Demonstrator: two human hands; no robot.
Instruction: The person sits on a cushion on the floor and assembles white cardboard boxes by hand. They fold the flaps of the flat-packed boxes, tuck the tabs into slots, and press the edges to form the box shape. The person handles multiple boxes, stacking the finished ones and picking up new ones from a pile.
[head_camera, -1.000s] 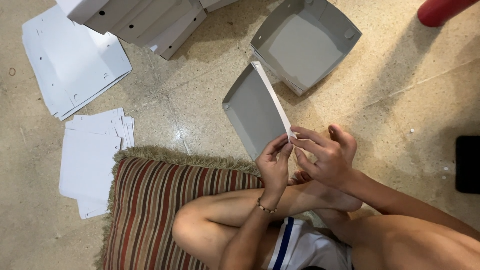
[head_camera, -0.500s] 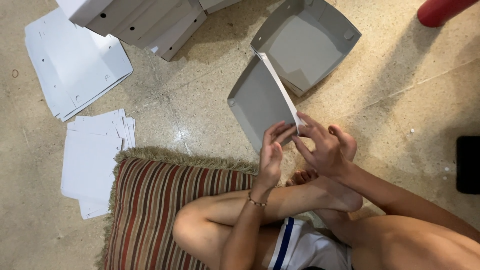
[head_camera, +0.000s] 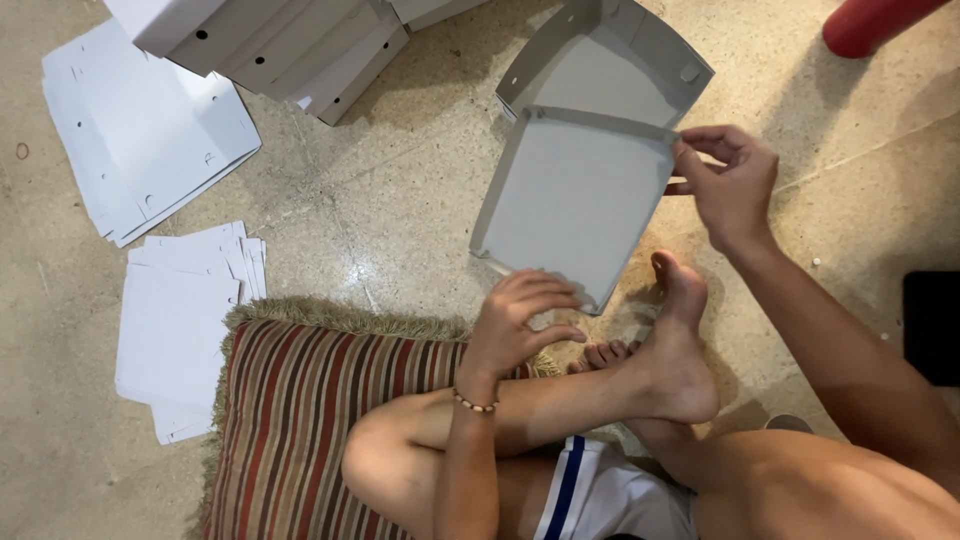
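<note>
on the speckled stone floor

i sit on the floor (head_camera: 400, 230) beside a striped cushion (head_camera: 290, 420). my hands are apart: left hand (head_camera: 515, 325) and right hand (head_camera: 730, 185) each grip an edge of the grey cardboard tray (head_camera: 575, 200). flat white sheets (head_camera: 150, 130) lie nearby.

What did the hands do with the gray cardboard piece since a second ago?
The gray cardboard piece was edge-on with both hands pinching one corner. Now it faces up, flat and open: the right hand moved to its far corner, the left hand holds the near edge. The striped cushion and white sheets stayed put.
</note>
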